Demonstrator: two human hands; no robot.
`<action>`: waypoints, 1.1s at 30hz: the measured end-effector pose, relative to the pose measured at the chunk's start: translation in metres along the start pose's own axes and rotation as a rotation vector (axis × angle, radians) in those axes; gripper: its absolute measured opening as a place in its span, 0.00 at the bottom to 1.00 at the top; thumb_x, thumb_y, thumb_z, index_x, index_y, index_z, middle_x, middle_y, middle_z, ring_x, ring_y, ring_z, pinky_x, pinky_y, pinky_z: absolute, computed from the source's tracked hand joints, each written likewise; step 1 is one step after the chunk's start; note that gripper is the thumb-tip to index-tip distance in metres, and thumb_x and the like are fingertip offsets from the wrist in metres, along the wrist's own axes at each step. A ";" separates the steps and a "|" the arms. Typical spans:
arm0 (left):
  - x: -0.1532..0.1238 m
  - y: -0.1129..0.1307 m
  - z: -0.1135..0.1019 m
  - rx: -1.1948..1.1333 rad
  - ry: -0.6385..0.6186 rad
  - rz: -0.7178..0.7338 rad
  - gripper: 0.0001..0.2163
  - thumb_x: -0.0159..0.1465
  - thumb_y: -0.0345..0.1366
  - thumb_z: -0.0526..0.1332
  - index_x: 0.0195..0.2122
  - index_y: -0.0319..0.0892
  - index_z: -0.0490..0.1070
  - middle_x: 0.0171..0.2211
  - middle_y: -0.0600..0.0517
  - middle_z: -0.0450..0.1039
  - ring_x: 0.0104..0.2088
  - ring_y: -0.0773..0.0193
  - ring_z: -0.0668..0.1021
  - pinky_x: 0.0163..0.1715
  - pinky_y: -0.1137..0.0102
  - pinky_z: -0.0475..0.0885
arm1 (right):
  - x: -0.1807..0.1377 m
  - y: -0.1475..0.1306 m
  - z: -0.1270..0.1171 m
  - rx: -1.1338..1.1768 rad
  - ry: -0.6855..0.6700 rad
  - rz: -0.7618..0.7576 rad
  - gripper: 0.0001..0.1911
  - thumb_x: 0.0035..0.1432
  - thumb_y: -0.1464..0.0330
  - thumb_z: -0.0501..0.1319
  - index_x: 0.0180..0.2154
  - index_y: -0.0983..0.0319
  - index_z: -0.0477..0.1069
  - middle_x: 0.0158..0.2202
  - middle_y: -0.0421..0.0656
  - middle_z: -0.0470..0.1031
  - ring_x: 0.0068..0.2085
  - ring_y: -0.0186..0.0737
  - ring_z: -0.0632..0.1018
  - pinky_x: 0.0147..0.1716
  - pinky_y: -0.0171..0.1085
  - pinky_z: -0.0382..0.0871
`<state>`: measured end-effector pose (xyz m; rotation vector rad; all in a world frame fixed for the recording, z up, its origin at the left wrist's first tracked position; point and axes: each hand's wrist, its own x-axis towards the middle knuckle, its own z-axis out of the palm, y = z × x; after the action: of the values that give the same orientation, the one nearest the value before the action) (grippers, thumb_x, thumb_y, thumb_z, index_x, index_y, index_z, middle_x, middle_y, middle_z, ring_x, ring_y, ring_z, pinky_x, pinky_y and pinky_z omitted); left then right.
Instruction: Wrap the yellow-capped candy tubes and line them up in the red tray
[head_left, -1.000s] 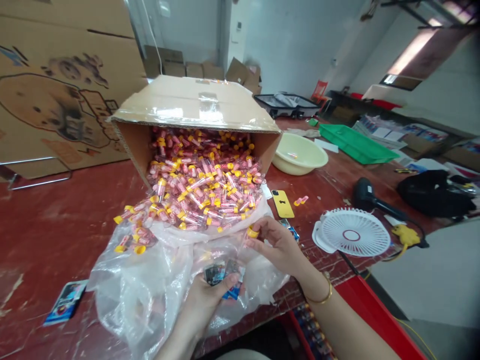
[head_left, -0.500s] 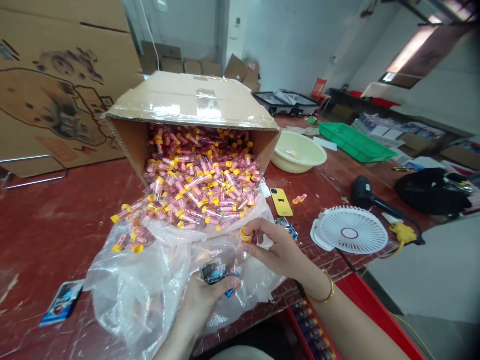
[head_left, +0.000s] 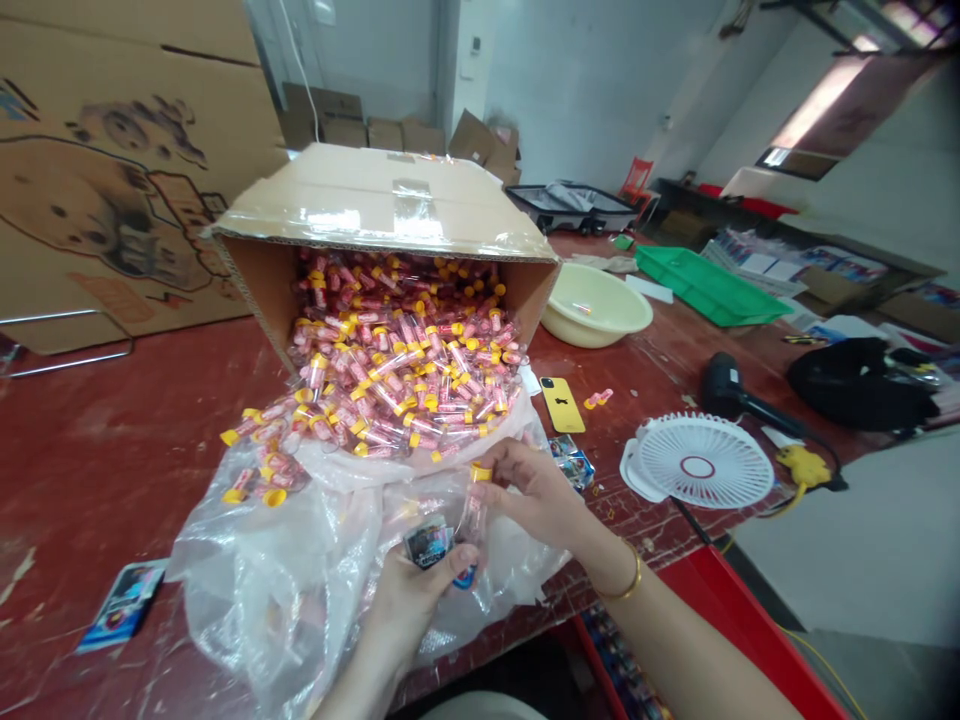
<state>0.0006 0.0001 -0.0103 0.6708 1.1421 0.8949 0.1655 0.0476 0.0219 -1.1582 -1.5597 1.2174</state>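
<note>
Left hand [head_left: 416,588] is gripping a packet [head_left: 429,541] and the tube [head_left: 473,518]'s lower end, seemingly bracing it; right hand [head_left: 534,492] is pinching its cap [head_left: 480,472]; beyond both, a tipped box [head_left: 345,195] is presenting tubes [head_left: 420,375], presumably for reach.

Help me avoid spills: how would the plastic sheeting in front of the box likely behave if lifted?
Probably floppy: the plastic sheeting lies in loose wrinkles. It looks thin and translucent, so likely light. Capped tubes resting on it look round, so they might roll off.
</note>
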 end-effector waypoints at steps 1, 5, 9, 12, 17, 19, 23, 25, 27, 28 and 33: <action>-0.002 0.001 0.002 -0.053 -0.005 -0.052 0.12 0.46 0.43 0.72 0.23 0.38 0.77 0.19 0.50 0.77 0.22 0.62 0.76 0.25 0.70 0.72 | -0.001 0.005 0.002 0.089 0.000 0.054 0.15 0.51 0.59 0.65 0.32 0.61 0.64 0.25 0.37 0.67 0.26 0.31 0.69 0.27 0.33 0.65; -0.003 0.006 0.009 -0.254 -0.031 -0.213 0.16 0.48 0.42 0.71 0.34 0.38 0.78 0.28 0.46 0.80 0.29 0.57 0.80 0.26 0.68 0.75 | -0.018 0.015 0.013 0.205 -0.131 0.085 0.17 0.49 0.59 0.66 0.35 0.60 0.63 0.33 0.40 0.69 0.31 0.33 0.71 0.33 0.36 0.68; 0.002 0.009 0.012 -0.325 -0.075 -0.244 0.15 0.51 0.41 0.69 0.36 0.38 0.77 0.32 0.45 0.81 0.33 0.58 0.80 0.30 0.70 0.75 | -0.043 0.015 0.032 0.206 -0.162 0.099 0.43 0.30 0.70 0.75 0.47 0.56 0.55 0.44 0.43 0.65 0.40 0.38 0.72 0.34 0.35 0.70; 0.002 0.009 0.010 -0.285 -0.114 -0.239 0.14 0.53 0.42 0.68 0.35 0.37 0.78 0.30 0.45 0.81 0.33 0.59 0.81 0.26 0.74 0.73 | -0.050 0.019 0.044 0.229 -0.031 0.136 0.36 0.37 0.76 0.69 0.44 0.56 0.52 0.35 0.37 0.63 0.30 0.30 0.69 0.24 0.29 0.65; -0.005 0.008 0.007 -0.201 -0.137 -0.237 0.13 0.51 0.40 0.69 0.35 0.37 0.78 0.28 0.47 0.81 0.29 0.61 0.80 0.27 0.74 0.72 | -0.048 0.028 0.048 0.321 -0.043 0.134 0.32 0.40 0.80 0.63 0.41 0.55 0.49 0.32 0.34 0.60 0.21 0.22 0.59 0.17 0.26 0.53; -0.008 0.008 0.008 -0.197 -0.113 -0.226 0.13 0.50 0.40 0.70 0.33 0.37 0.78 0.27 0.46 0.81 0.29 0.62 0.80 0.27 0.75 0.71 | -0.048 0.030 0.049 0.307 -0.031 0.132 0.32 0.39 0.80 0.63 0.41 0.54 0.48 0.34 0.35 0.61 0.22 0.23 0.62 0.18 0.27 0.57; -0.011 0.009 0.014 -0.219 -0.087 -0.207 0.13 0.48 0.39 0.71 0.32 0.38 0.78 0.25 0.47 0.80 0.27 0.62 0.80 0.27 0.75 0.71 | -0.050 0.032 0.050 0.257 0.011 0.121 0.32 0.38 0.81 0.61 0.41 0.54 0.48 0.38 0.38 0.60 0.22 0.23 0.62 0.17 0.27 0.56; -0.012 0.010 0.017 -0.229 -0.078 -0.198 0.13 0.48 0.39 0.71 0.32 0.38 0.78 0.25 0.48 0.80 0.27 0.62 0.80 0.27 0.74 0.72 | -0.050 0.031 0.049 0.245 0.012 0.103 0.32 0.37 0.82 0.60 0.41 0.54 0.48 0.40 0.39 0.60 0.22 0.22 0.60 0.17 0.27 0.55; -0.012 0.011 0.019 -0.227 -0.076 -0.200 0.13 0.48 0.39 0.71 0.33 0.38 0.78 0.24 0.48 0.80 0.26 0.62 0.80 0.27 0.74 0.72 | -0.051 0.030 0.048 0.235 0.008 0.089 0.33 0.36 0.82 0.60 0.41 0.54 0.48 0.41 0.40 0.60 0.21 0.22 0.60 0.17 0.28 0.55; -0.012 0.011 0.019 -0.222 -0.078 -0.204 0.13 0.48 0.39 0.71 0.33 0.38 0.78 0.25 0.48 0.80 0.26 0.62 0.80 0.26 0.75 0.71 | -0.051 0.030 0.048 0.225 0.006 0.085 0.33 0.36 0.83 0.60 0.42 0.54 0.48 0.41 0.40 0.60 0.21 0.22 0.59 0.17 0.28 0.55; -0.010 0.008 0.018 -0.209 -0.106 -0.190 0.14 0.49 0.40 0.71 0.33 0.37 0.78 0.27 0.46 0.80 0.28 0.62 0.80 0.28 0.74 0.71 | -0.052 0.022 0.044 0.112 0.033 0.024 0.33 0.37 0.81 0.60 0.42 0.52 0.48 0.43 0.41 0.62 0.28 0.32 0.68 0.18 0.31 0.60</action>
<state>0.0145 -0.0048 0.0061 0.4263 0.9836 0.7941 0.1397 -0.0100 -0.0119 -1.1219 -1.4381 1.2783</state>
